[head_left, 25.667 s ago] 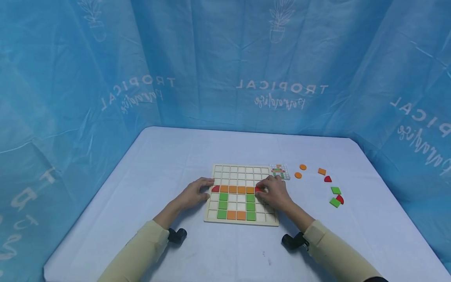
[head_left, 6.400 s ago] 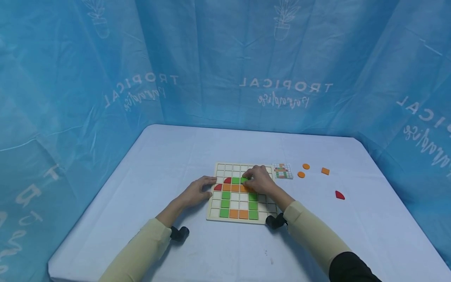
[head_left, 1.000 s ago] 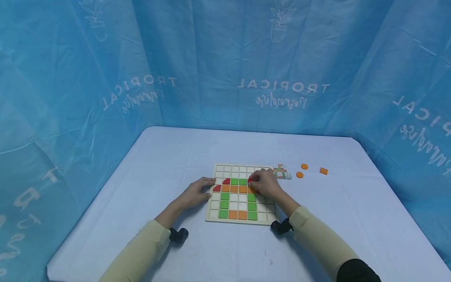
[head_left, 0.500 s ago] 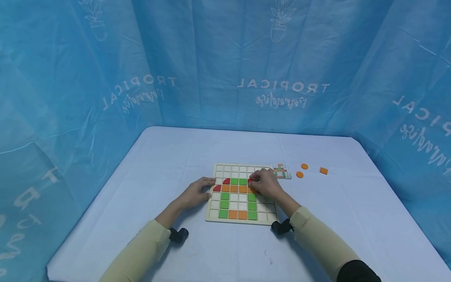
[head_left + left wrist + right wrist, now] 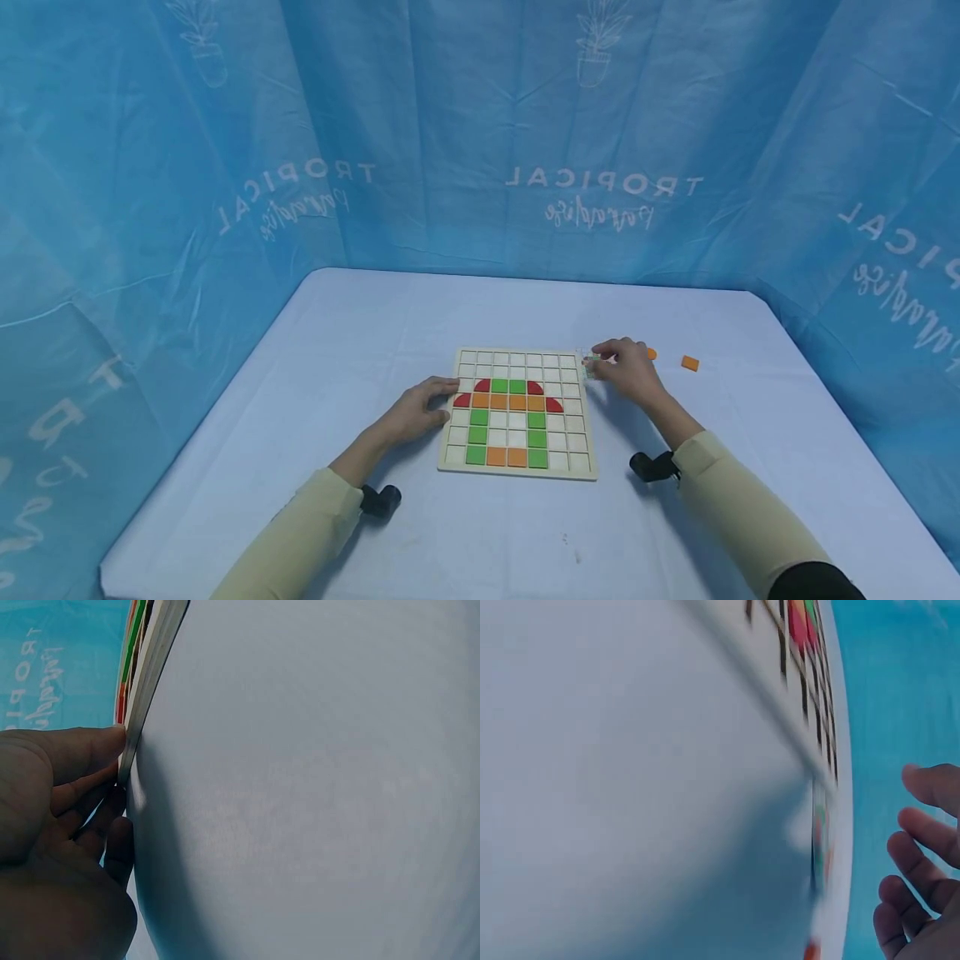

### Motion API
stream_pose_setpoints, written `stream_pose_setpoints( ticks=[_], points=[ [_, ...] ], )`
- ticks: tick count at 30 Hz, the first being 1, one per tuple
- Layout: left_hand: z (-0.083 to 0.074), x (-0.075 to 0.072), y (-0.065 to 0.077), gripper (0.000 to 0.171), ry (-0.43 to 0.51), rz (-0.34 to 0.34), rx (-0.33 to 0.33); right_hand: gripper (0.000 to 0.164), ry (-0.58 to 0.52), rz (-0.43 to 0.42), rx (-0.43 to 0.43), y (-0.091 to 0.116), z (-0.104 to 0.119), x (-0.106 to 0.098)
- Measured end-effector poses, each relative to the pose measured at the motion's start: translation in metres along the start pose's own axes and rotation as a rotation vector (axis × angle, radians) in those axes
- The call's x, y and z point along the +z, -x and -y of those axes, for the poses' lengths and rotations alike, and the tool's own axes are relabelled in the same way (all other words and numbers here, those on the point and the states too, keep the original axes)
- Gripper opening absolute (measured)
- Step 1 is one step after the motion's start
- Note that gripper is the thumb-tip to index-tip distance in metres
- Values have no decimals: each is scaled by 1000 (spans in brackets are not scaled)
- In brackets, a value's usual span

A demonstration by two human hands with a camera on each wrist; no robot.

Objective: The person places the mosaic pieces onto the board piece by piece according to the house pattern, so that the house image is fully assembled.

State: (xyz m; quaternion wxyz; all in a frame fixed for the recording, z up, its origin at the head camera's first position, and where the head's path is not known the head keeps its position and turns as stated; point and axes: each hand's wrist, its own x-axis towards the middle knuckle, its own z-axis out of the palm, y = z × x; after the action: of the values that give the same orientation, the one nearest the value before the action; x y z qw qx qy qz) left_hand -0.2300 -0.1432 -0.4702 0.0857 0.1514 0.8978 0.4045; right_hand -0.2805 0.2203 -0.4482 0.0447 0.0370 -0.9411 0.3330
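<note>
A wooden grid board [image 5: 567, 464] lies flat on the table, with green and orange squares and red quarter-round tiles in its cells. At the upper right of the pattern sits a red quarter-round tile [image 5: 535, 387], in its cell. My left hand [image 5: 411, 411] touches the board's left edge, thumb and fingertips spread along it; the left wrist view shows the thumb [image 5: 90, 750] against the rim. Above the small pattern card [image 5: 588, 367], partly hiding it, is my right hand [image 5: 632, 373]. Its fingers are apart and loosely bent, with nothing between them in the right wrist view.
Beyond my right hand lies an orange disc [image 5: 652, 354], partly covered. An orange square tile [image 5: 690, 363] is farther right on the white-covered table [image 5: 360, 325]. Blue printed curtains [image 5: 465, 125] stand round the back and sides.
My right hand has let go of the red quarter-round tile and moved right over the card, covering one orange disc. Earlier, more red and green tiles filled the board. My left hand stays put.
</note>
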Motion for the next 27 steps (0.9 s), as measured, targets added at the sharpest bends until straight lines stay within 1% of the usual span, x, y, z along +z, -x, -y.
stream_pose_setpoints(
  ticks=[3, 7, 10, 13, 19, 27],
  points=[
    [0, 0, 0, 50, 3, 1, 5, 36, 29, -39, 9, -2, -24, -18],
    [0, 0, 1, 50, 9, 4, 18, 40, 61, -77, 56, -3, -54, -39],
    [0, 0, 1, 50, 12, 7, 15, 43, 81, -90, 108, -4, -71, -52],
    [-1, -1, 0, 50, 11, 6, 6, 46, 86, -86, 153, -5, -85, -61],
    [0, -1, -1, 50, 10, 10, 1, 49, 65, -61, 220, -5, -105, -71],
    [0, -1, 0, 50, 9, 10, 17, 48, 30, 4, 287, -4, -122, -74]
  ],
)
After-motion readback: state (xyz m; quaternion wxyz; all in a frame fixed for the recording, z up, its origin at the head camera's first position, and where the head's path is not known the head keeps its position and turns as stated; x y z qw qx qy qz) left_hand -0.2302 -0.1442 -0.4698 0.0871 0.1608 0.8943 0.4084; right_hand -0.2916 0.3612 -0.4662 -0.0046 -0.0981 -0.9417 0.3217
